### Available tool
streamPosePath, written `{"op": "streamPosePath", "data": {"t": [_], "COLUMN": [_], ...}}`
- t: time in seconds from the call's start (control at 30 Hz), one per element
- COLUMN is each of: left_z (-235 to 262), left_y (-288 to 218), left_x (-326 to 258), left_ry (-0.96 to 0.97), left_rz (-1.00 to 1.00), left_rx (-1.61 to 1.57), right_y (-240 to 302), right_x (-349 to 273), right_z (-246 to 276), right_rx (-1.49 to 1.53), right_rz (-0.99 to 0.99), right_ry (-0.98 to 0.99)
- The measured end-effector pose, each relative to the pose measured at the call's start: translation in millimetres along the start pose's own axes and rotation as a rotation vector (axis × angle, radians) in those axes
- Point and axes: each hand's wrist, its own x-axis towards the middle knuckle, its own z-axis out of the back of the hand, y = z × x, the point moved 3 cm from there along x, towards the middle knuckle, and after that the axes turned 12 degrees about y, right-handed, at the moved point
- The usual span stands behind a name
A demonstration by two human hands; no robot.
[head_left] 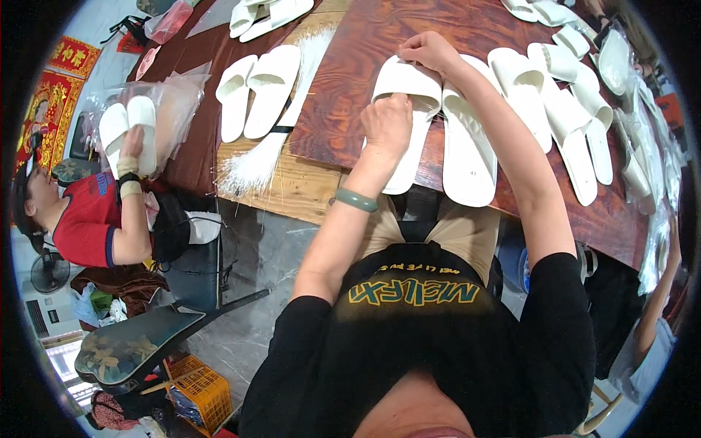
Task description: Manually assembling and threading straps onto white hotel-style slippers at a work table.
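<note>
A pair of white slide slippers lies in front of me at the table's near edge, toes pointing away. My left hand (387, 125) is closed at the foot opening of the left slipper (410, 80), gripping the edge of its strap; the fingertips are hidden. At that slipper's toe my right hand (429, 52) is closed in a pinch, and what is between its fingertips is too small to make out. The right slipper (469, 157) of the pair lies partly under my right forearm, sole flat on the table.
More white slippers (575, 142) line the brown wooden table (339, 95) on the right. Another pair (272, 91) and a bundle of white ties (252, 166) lie left. A co-worker in red (91, 219) holds slippers (113, 131) beside plastic bags (179, 109). A chair (139, 343) stands lower left.
</note>
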Motion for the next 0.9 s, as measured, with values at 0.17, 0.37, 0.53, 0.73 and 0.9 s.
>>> {"op": "streamPosePath", "data": {"t": [0.17,0.37,0.53,0.73,0.9], "left_z": [22,43,32,19,15], "left_y": [-7,-8,6,25,29], "left_x": [-22,3,40,51,51], "left_ry": [-0.033,0.187,0.537,0.623,0.752], "left_rz": [-0.143,-0.001,0.035,0.047,-0.018], "left_rx": [-0.118,-0.741,-1.069,-1.267,-1.392], "right_y": [8,38,54,70,78], "right_x": [-25,-65,-98,-132,-138], "right_z": [11,10,0,-33,-66], "right_rx": [0.277,0.030,-0.166,-0.602,-0.882], "right_rz": [0.054,0.297,0.396,0.864,1.007], "right_ry": [-0.243,-0.197,-0.291,-0.189,-0.155]}}
